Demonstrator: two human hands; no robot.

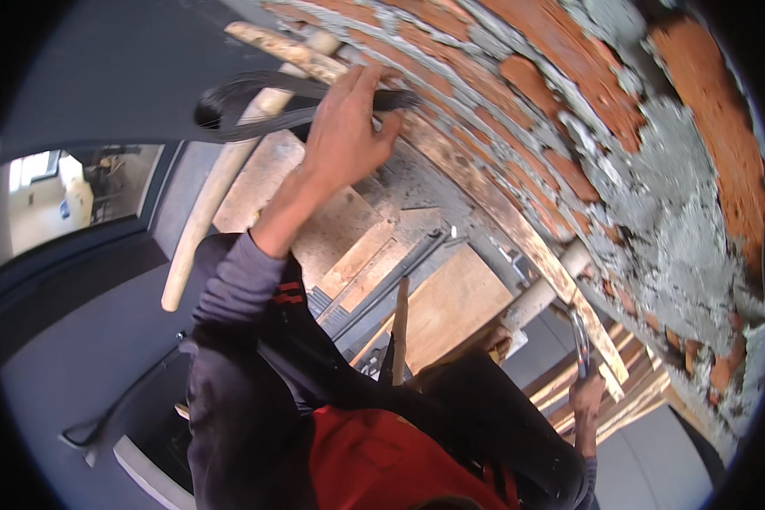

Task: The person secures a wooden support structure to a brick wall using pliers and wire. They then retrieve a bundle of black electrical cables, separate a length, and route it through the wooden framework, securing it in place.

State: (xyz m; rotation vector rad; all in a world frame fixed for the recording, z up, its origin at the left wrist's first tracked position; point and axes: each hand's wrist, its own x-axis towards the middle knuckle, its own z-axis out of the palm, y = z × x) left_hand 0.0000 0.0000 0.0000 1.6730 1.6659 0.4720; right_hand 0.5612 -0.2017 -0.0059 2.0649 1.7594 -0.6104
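Note:
My left hand (344, 136) is raised at the upper middle, its fingers closed round a looped bundle of thin black wire (255, 127). The loop hangs out to the left of the hand, and a short end shows on the right, near the brick wall (518, 93). At the lower right, my right hand (586, 398) grips a metal hand tool (580, 340) with a silver upper part; its exact kind is not clear. That tool is beside a long, mortar-spotted timber (535, 255) running along the wall.
Round wooden poles (204, 225) cross near my left arm, one pole (531, 302) by the timber's right end. Far below lie boards (459, 306) and planks. A dark-framed window (85, 200) is at left. More timbers (637, 382) are stacked at the right.

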